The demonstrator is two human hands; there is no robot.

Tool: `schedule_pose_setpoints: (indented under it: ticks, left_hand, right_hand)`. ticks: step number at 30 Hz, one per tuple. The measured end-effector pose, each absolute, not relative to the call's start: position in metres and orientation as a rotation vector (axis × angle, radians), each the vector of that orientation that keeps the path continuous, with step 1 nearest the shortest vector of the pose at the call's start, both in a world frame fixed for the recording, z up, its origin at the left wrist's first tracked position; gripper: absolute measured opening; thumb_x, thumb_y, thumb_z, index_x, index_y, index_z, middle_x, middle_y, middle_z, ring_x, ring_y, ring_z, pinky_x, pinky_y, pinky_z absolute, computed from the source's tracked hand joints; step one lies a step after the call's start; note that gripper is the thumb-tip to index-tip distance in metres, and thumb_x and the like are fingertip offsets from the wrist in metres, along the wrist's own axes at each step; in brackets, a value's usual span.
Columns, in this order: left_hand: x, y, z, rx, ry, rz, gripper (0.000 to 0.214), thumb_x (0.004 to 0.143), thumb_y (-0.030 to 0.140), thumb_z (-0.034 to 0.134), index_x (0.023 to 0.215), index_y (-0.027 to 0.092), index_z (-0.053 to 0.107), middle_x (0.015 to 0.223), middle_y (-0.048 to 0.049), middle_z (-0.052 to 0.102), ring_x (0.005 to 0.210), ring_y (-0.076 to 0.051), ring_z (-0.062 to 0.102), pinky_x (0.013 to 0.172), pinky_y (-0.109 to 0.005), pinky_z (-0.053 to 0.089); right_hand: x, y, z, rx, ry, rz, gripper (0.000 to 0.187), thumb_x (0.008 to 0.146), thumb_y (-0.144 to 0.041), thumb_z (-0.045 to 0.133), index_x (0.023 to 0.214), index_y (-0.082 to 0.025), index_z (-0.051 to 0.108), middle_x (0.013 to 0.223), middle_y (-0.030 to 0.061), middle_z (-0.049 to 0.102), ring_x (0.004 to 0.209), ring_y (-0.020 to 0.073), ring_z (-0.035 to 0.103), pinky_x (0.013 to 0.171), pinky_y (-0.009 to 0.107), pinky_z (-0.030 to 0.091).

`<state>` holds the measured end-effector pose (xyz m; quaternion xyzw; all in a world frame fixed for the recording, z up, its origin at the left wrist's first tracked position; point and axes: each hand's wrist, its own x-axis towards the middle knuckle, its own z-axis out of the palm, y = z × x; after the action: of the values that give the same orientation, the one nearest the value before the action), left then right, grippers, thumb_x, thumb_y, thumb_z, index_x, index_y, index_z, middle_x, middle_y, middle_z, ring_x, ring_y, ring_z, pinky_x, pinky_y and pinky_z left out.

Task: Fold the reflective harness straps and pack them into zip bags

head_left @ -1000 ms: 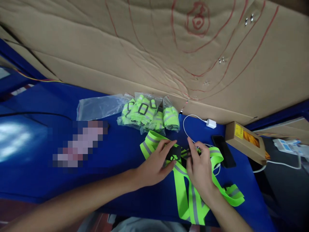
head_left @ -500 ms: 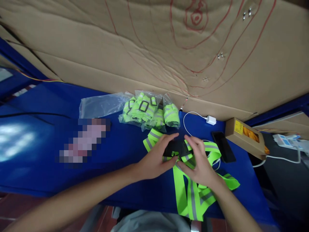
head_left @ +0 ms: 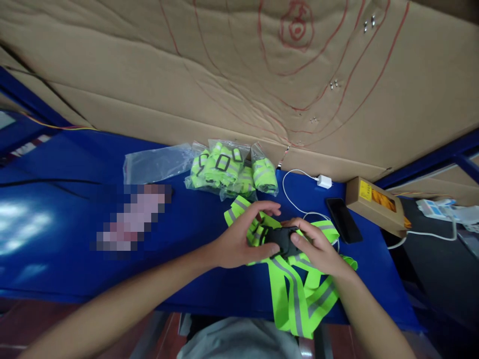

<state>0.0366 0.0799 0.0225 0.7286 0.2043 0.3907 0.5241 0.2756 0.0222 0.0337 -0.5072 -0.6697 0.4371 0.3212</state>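
A neon-green reflective strap vest (head_left: 295, 294) with grey bands lies on the blue table (head_left: 75, 234), its lower part hanging over the front edge. My left hand (head_left: 239, 239) and my right hand (head_left: 316, 249) meet at its top. Both pinch the black buckle (head_left: 279, 236) and the bunched straps around it, thumbs pressed on top.
Clear bags of folded green vests (head_left: 228, 169) and an empty bag (head_left: 157, 162) lie behind. A white charger with cable (head_left: 324, 181), a black phone (head_left: 342, 219) and a cardboard box (head_left: 376, 205) sit at the right. A marked cardboard sheet (head_left: 239, 65) leans along the back.
Both hands have gathered the straps inward and closed on the black buckle. The vest has bunched up and its right loop has pulled in toward the middle.
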Motion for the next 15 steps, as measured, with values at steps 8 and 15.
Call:
schedule_pose_setpoints:
  ticks: [8,15]
  left_hand:
    - [0.038,0.075,0.025,1.527,0.474,0.701,0.091,0.070,0.033,0.092,0.144,0.024,0.040,0.131,-0.0117,0.064,0.115,-0.027,0.067,0.099,-0.041,0.055]
    - [0.040,0.080,0.029,1.250,0.489,0.641,0.040,0.076,0.039,0.087,0.100,0.017,0.063,0.087,-0.0007,0.069,0.083,-0.017,0.066,0.080,-0.030,0.053]
  right_hand:
    - [0.271,0.014,0.023,-1.184,-1.060,1.588,0.084,0.072,-0.090,0.063,0.121,-0.023,0.066,0.092,0.0098,0.073,0.086,0.0283,0.072,0.070,0.040,0.058]
    - [0.266,0.006,0.030,-1.399,-1.085,1.514,0.074,0.062,-0.036,0.096,0.129,-0.029,0.066,0.100,0.0030,0.077,0.087,0.0223,0.074,0.079,0.036,0.061]
